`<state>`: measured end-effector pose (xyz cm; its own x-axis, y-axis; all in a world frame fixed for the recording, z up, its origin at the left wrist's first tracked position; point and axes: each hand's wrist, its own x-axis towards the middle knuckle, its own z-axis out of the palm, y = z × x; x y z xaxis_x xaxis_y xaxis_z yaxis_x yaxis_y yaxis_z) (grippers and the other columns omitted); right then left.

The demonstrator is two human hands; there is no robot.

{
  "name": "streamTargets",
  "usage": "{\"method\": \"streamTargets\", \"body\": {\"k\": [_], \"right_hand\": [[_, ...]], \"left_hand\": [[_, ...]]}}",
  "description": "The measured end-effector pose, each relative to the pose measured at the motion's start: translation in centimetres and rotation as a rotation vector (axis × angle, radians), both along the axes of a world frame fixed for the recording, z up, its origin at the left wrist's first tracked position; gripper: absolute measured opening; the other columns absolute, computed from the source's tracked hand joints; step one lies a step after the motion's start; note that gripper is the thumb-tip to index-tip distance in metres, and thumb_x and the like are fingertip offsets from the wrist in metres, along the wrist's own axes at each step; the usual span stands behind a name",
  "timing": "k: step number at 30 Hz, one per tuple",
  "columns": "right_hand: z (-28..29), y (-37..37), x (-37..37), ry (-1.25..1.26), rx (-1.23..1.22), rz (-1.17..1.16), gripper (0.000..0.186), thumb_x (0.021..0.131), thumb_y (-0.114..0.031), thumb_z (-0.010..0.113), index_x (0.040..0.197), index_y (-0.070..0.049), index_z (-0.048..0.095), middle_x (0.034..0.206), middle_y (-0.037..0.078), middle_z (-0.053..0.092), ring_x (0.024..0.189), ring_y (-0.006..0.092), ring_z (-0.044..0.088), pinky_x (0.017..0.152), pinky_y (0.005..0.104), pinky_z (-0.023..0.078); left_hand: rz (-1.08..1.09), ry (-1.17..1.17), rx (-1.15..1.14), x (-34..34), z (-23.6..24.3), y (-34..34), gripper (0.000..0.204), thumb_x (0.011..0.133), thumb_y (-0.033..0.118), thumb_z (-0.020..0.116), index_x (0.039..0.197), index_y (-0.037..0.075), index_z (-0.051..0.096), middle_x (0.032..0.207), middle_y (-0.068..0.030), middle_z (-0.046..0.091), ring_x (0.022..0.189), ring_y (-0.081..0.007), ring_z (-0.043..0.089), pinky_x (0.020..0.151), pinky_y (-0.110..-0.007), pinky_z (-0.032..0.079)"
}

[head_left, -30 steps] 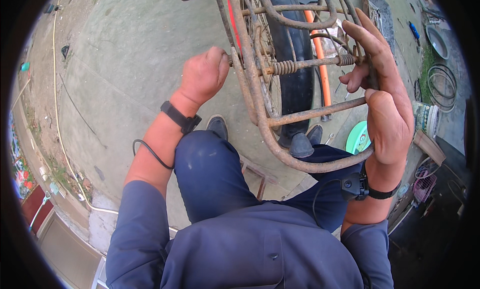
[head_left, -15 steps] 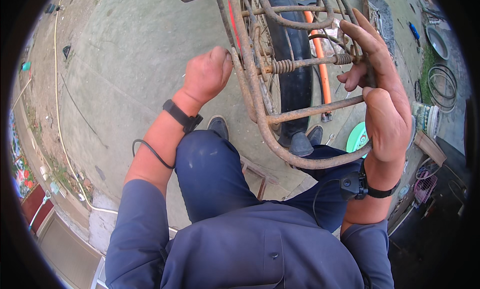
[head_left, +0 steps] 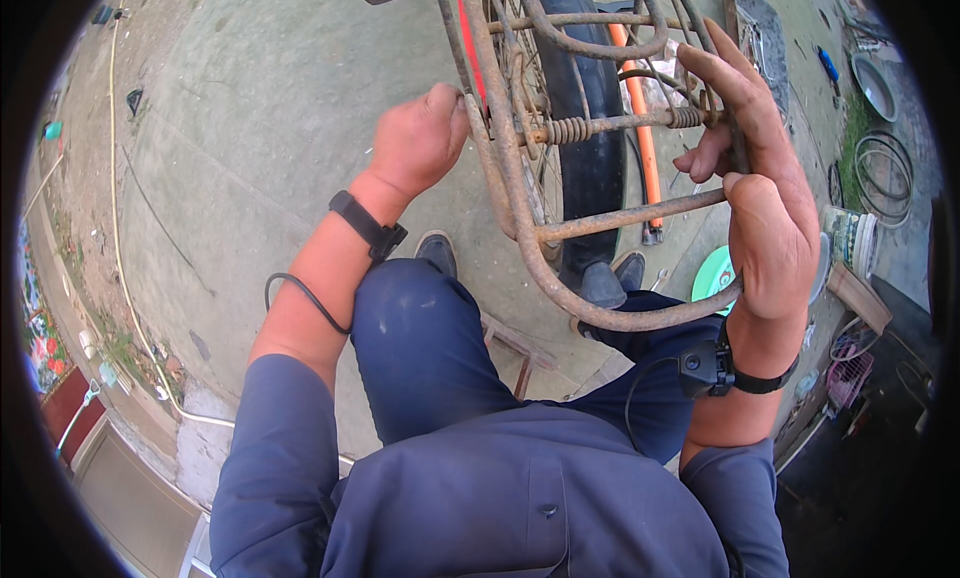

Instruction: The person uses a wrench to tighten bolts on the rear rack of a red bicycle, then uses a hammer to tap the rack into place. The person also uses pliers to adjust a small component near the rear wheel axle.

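Observation:
A rusty bicycle rear rack [head_left: 640,324] with a coiled spring bar extends toward me over a black tyre [head_left: 590,148]. My left hand [head_left: 420,143] is closed in a fist at the rack's left side, by a thin stay and a red strip [head_left: 471,48]. Whatever its fingers pinch is hidden behind the hand. On the right, my right hand [head_left: 775,193] wraps the rack's side rail, thumb toward me and fingers curved over the far part. Both wrists carry black straps.
An orange tube [head_left: 643,128], perhaps a pump, lies beyond the wheel. Near my shoes are a green bowl [head_left: 714,278] and a spanner [head_left: 659,278]. Farther right are a bucket [head_left: 850,238], coiled hose [head_left: 884,178], metal basin [head_left: 875,86] and blue-handled tool [head_left: 829,63]. A pale hose [head_left: 118,208] runs along the left.
My left fist has shifted slightly up and to the right, against the rack's side. The right hand keeps its hold, and the rack has barely moved.

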<state>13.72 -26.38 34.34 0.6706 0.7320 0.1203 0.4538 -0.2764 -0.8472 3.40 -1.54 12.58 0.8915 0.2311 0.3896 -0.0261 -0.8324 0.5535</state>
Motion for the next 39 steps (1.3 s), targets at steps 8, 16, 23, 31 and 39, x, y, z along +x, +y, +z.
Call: {"method": "streamTargets", "body": {"k": [8,16,23,31,39], "right_hand": [[0.6,-1.0,0.8,-0.139,-0.135,0.087,0.063,0.078,-0.016,0.038,0.132,0.013,0.054,0.149,0.025,0.044,0.074,0.0122,0.049,0.087,0.029,0.042],[0.2,-0.5,0.5,-0.109,-0.109,-0.009,0.064,0.075,-0.017,0.037,0.129,0.012,0.057,0.148,0.027,0.044,0.075,0.0124,0.05,0.086,0.0276,0.042],[0.6,0.4,-0.5,-0.022,-0.09,-0.106,0.068,0.071,-0.018,0.038,0.128,0.012,0.058,0.148,0.026,0.045,0.076,0.0123,0.049,0.082,0.0267,0.044],[0.3,0.1,0.2,-0.033,-0.088,-0.052,0.068,0.072,-0.019,0.039,0.129,0.013,0.056,0.148,0.026,0.046,0.074,0.0129,0.047,0.081,0.0257,0.045],[0.6,-0.4,0.4,-0.077,-0.132,0.0,0.067,0.074,-0.017,0.037,0.131,0.013,0.054,0.146,0.026,0.047,0.078,0.0135,0.051,0.084,0.027,0.046]], "left_hand": [[0.104,0.03,-0.108,2.4,-0.4,1.7,0.025,0.102,0.027,0.047,0.094,0.004,0.052,0.074,-0.0255,0.063,0.071,-0.049,0.06,0.062,-0.057,0.047],[0.156,0.131,-0.524,7.7,-4.5,6.4,0.036,0.101,0.032,0.044,0.09,0.001,0.057,0.068,-0.0193,0.062,0.056,-0.035,0.058,0.053,-0.046,0.044],[0.169,0.318,-1.125,9.3,-6.7,7.1,0.044,0.1,0.043,0.046,0.09,0.001,0.058,0.059,-0.0014,0.047,0.047,-0.0112,0.04,0.043,-0.03,0.029],[0.128,0.515,-1.105,7.6,-5.8,5.8,0.033,0.101,0.034,0.054,0.094,0.002,0.057,0.068,-0.0016,0.052,0.053,-0.0104,0.043,0.046,-0.028,0.034],[0.157,0.217,-0.881,6.1,-3.4,5.7,0.034,0.101,0.032,0.057,0.091,0.0,0.06,0.066,-0.0032,0.058,0.053,-0.012,0.052,0.049,-0.03,0.042]]}}
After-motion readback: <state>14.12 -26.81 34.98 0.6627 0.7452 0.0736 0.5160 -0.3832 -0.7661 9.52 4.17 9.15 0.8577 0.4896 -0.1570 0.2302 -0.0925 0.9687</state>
